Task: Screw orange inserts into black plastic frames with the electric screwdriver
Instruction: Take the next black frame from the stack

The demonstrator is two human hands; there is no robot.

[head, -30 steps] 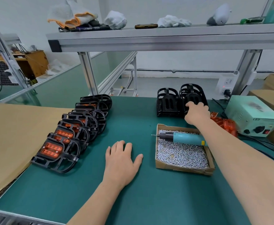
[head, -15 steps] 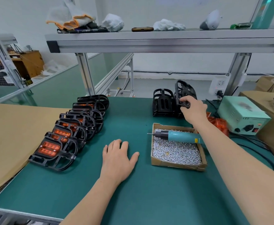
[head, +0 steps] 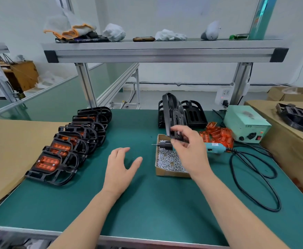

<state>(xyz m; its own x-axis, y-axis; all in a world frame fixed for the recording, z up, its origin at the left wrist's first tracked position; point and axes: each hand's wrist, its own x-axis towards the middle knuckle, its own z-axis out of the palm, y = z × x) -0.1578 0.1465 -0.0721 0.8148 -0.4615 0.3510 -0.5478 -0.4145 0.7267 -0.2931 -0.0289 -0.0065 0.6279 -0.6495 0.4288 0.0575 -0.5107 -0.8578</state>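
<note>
My right hand (head: 186,148) grips a bare black plastic frame (head: 172,115) by its lower edge and holds it on edge above the screw box. Behind it stand two stacks of bare black frames (head: 194,114). Loose orange inserts (head: 217,134) lie in a heap to the right of them. The teal electric screwdriver (head: 214,147) rests across the cardboard box of screws (head: 166,163), its bit pointing left. My left hand (head: 121,168) hovers open, palm down, just above the green mat. A row of frames fitted with orange inserts (head: 62,146) lies overlapped at the left.
A pale green power box (head: 245,125) sits at the back right, its black cable (head: 254,178) looped over the mat. Cardboard cartons (head: 290,144) flank the right, one topped by a black frame. Brown cardboard sheet (head: 5,153) covers the left. An aluminium shelf (head: 165,53) spans overhead.
My right hand has lifted one black frame off the back stack and brought it toward me, over the screw box. My left hand has risen slightly, fingers spreading.
</note>
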